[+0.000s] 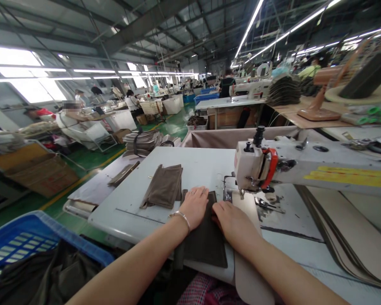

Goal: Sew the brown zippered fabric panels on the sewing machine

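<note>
Dark fabric panel (206,245) laid on tabletop (203,161), sewing machine (292,159) head at 2 o'clock.
Far end covered by left hand (194,206), fingers stretched, close together; 3 o'clock edge touched by right hand (231,217), nearer machine, fingers curled, pinch can't be told. Long axis aligned roughly 12-to-6, panel mostly at 6 o'clock from the fingers.

the flat cloth (205,243) is dark brown-grey, as are the folded pieces (165,186) on the pale blue-grey table (203,163). the off-white sewing machine (246,163) has an orange-red guard (273,163) and yellow strips (346,178). the basket (40,217) is blue, the floor (178,120) green with a yellow line (55,199), and the checked fabric (203,291) pink-red, dark and white.
</note>
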A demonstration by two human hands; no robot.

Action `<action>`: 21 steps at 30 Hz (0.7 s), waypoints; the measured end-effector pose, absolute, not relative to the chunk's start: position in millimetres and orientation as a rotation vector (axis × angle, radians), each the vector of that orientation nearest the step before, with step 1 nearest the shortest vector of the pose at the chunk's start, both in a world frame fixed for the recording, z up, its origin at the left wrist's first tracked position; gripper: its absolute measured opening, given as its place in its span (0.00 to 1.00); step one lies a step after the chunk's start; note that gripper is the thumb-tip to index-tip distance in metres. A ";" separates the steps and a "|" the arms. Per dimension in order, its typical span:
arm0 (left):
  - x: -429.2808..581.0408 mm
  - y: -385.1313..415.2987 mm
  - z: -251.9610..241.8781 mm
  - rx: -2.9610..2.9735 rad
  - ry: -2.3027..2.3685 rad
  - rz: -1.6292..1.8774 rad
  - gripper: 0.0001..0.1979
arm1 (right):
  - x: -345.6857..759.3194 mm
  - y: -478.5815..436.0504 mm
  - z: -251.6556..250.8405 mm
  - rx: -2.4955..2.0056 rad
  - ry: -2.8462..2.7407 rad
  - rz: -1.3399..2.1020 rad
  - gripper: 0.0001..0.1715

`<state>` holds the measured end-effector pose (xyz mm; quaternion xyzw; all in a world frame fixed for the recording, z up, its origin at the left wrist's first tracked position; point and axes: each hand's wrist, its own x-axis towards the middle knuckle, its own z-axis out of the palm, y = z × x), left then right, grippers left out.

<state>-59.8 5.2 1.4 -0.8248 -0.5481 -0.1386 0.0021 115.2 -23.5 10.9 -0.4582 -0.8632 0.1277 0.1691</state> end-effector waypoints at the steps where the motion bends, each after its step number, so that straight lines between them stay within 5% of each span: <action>1: -59.3 7.9 -3.7 -2.590 -1.727 -0.438 0.19 | 112.4 -27.4 13.0 -1.314 -2.456 0.382 0.09; 5: -63.3 7.3 -7.3 -2.605 -1.746 -0.498 0.18 | 128.7 -67.8 33.1 -1.164 -2.560 0.648 0.05; 8: -65.3 7.3 -3.2 -2.621 -1.790 -0.578 0.15 | 153.4 -89.8 45.7 -0.907 -2.650 1.017 0.18; 10: -65.2 9.3 -1.2 -2.629 -1.824 -0.638 0.13 | 168.7 -84.6 44.3 -1.035 -2.575 0.865 0.20; 14: -66.8 13.3 5.4 -2.667 -1.873 -0.753 0.07 | 192.9 -41.4 20.4 -1.154 -2.493 0.218 0.07; 21: -43.8 23.2 27.1 -3.007 -1.780 -0.828 0.08 | 214.8 -10.1 -13.7 -1.098 -2.481 0.044 0.17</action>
